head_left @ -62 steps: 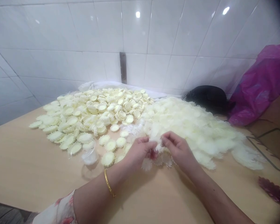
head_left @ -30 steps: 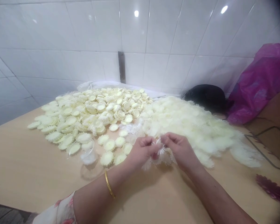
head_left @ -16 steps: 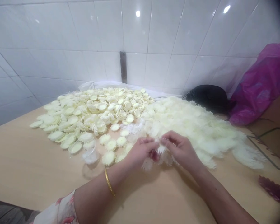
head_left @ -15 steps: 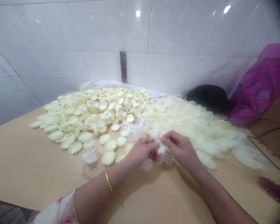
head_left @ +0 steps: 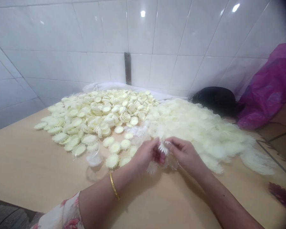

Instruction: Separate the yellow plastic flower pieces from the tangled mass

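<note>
Between my two hands is a small white flower piece (head_left: 163, 148) with narrow pointed petals. My left hand (head_left: 150, 153) pinches it from the left, its lower fingers curled underneath. On the other side, the thumb and forefinger of my right hand (head_left: 184, 154) close on the petals' edge. Several thin white petal pieces (head_left: 152, 168) lie on the table just below the hands. To the left spreads a heap of pale yellow scalloped discs (head_left: 109, 111). Behind my right hand lies a mound of sheer, pale petal layers (head_left: 188, 121).
A small clear cup (head_left: 94, 158) with white contents stands left of my wrist on the wooden table (head_left: 50, 178). At the back right are a black rounded object (head_left: 214, 99) and a magenta plastic bag (head_left: 269, 82). A dark red petal piece (head_left: 281, 194) lies at right.
The flower piece has come up and now shows its fanned petals between my fingers. My left hand has turned slightly. The whole view has shifted a little.
</note>
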Tool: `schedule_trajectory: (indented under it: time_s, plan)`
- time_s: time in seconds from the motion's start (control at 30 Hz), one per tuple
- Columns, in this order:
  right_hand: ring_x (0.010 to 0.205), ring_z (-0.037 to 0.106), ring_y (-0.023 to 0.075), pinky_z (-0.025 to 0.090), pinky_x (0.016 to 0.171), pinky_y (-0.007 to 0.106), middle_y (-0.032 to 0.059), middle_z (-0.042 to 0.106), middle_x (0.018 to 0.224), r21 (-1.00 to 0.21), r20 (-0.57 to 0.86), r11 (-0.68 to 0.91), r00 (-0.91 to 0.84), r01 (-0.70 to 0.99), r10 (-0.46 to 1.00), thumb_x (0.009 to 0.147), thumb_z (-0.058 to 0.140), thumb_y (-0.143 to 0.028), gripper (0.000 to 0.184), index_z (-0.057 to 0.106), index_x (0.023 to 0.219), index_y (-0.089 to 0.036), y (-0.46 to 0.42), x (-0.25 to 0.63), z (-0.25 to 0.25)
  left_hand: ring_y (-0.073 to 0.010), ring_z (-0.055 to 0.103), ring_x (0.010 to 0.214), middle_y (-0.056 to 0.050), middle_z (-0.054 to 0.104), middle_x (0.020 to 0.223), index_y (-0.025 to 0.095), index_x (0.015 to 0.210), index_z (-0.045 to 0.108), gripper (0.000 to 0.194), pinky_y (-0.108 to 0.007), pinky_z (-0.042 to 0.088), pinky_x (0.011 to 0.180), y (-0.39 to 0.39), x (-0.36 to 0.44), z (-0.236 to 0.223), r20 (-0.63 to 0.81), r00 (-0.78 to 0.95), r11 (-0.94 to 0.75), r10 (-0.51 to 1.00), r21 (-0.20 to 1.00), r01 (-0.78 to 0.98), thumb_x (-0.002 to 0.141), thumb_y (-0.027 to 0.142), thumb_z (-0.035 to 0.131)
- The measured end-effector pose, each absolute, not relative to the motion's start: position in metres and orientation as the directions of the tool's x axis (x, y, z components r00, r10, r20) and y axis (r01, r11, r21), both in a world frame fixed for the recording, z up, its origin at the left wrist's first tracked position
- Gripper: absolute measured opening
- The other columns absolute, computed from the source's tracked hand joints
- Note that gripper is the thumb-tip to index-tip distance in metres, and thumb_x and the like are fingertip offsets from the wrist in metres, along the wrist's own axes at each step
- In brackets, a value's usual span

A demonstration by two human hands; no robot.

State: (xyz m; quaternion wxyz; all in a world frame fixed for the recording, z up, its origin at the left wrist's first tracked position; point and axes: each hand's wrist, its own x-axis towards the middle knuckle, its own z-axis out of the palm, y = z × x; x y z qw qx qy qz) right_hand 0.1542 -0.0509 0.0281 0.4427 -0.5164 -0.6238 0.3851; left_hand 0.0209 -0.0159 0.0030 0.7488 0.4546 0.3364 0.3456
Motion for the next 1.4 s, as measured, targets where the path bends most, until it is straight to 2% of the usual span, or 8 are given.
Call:
schedule_trajectory:
  time_s: [0.07, 0.17, 0.33, 0.53, 0.7, 1.0, 1.13, 1.4]
  plan:
    - [0.063, 0.054, 0.0158, 0.043, 0.059, 0.028, 0.0003, 0.056, 0.059, -0.941, 0.169, 0.181, -0.065, 0.287, 0.983, 0.080, 0.048, -0.036, 0.024, 0.058, 0.068, -0.018, -0.050, 0.155, 0.027, -0.0108, 0.051, 0.049, -0.001, 0.052, 0.054, 0.012, 0.071, 0.056, 0.033, -0.025, 0.043, 0.051, -0.017, 0.021, 0.004, -0.185, 0.522, 0.331, 0.833, 0.922, -0.200, 0.068, 0.045, 0.059]
    - [0.059, 0.051, 0.0127, 0.042, 0.057, 0.025, -0.0010, 0.056, 0.059, -0.963, 0.135, 0.137, -0.025, 0.232, 0.991, 0.078, 0.051, -0.038, 0.025, 0.056, 0.064, -0.018, -0.048, 0.156, 0.024, -0.0091, 0.049, 0.049, 0.000, 0.051, 0.055, 0.012, 0.065, 0.056, 0.026, -0.025, 0.043, 0.050, -0.017, 0.021, 0.005, -0.182, 0.513, 0.318, 0.839, 0.929, -0.191, 0.060, 0.033, 0.069]
    - [0.053, 0.051, 0.0113, 0.042, 0.055, 0.025, -0.0027, 0.054, 0.055, -0.992, 0.066, 0.072, -0.060, 0.100, 0.996, 0.078, 0.052, -0.038, 0.026, 0.053, 0.062, -0.018, -0.047, 0.157, 0.020, -0.0098, 0.049, 0.043, 0.000, 0.050, 0.053, 0.013, 0.062, 0.052, 0.016, -0.026, 0.042, 0.047, -0.016, 0.023, 0.005, -0.232, 0.486, 0.383, 0.843, 0.892, -0.239, 0.062, 0.022, 0.064]
    - [0.061, 0.057, 0.0154, 0.044, 0.062, 0.029, 0.0002, 0.061, 0.062, -0.966, 0.118, 0.144, -0.131, 0.214, 0.984, 0.078, 0.054, -0.035, 0.018, 0.058, 0.071, -0.018, -0.049, 0.156, 0.027, -0.0113, 0.050, 0.044, -0.004, 0.054, 0.056, 0.010, 0.068, 0.057, 0.015, -0.027, 0.041, 0.047, -0.016, 0.022, 0.007, -0.210, 0.505, 0.377, 0.837, 0.891, -0.254, 0.070, 0.025, 0.051]
    - [0.073, 0.059, 0.0182, 0.044, 0.068, 0.030, 0.0036, 0.064, 0.075, -0.901, 0.167, 0.193, -0.101, 0.389, 0.981, 0.075, 0.057, -0.033, 0.017, 0.063, 0.079, -0.018, -0.051, 0.156, 0.028, -0.0102, 0.047, 0.042, -0.002, 0.051, 0.049, 0.011, 0.062, 0.056, 0.016, -0.025, 0.038, 0.045, -0.015, 0.023, 0.007, -0.219, 0.460, 0.345, 0.860, 0.915, -0.208, 0.070, 0.024, 0.051]
    - [0.056, 0.057, 0.0160, 0.046, 0.058, 0.029, 0.0003, 0.056, 0.053, -0.993, 0.059, 0.071, -0.124, 0.097, 0.991, 0.076, 0.054, -0.041, 0.028, 0.057, 0.062, -0.017, -0.051, 0.155, 0.025, -0.0111, 0.049, 0.046, -0.003, 0.052, 0.053, 0.011, 0.070, 0.055, 0.020, -0.025, 0.040, 0.048, -0.016, 0.023, 0.004, -0.241, 0.489, 0.400, 0.838, 0.881, -0.252, 0.075, 0.030, 0.050]
    - [0.055, 0.054, 0.0153, 0.044, 0.056, 0.027, 0.0004, 0.056, 0.052, -0.977, 0.082, 0.089, -0.046, 0.192, 0.996, 0.075, 0.054, -0.044, 0.032, 0.058, 0.060, -0.017, -0.048, 0.157, 0.021, -0.0106, 0.049, 0.047, -0.003, 0.052, 0.054, 0.011, 0.069, 0.056, 0.025, -0.026, 0.042, 0.051, -0.015, 0.022, -0.002, -0.196, 0.507, 0.329, 0.839, 0.925, -0.187, 0.071, 0.036, 0.058]
    - [0.051, 0.046, 0.0114, 0.038, 0.050, 0.024, -0.0016, 0.051, 0.052, -0.963, 0.095, 0.091, 0.004, 0.253, 0.995, 0.077, 0.051, -0.038, 0.028, 0.055, 0.060, -0.016, -0.045, 0.158, 0.016, -0.0101, 0.049, 0.047, -0.001, 0.051, 0.052, 0.013, 0.064, 0.055, 0.010, -0.026, 0.042, 0.051, -0.014, 0.023, -0.004, -0.203, 0.482, 0.298, 0.853, 0.946, -0.130, 0.064, 0.022, 0.059]
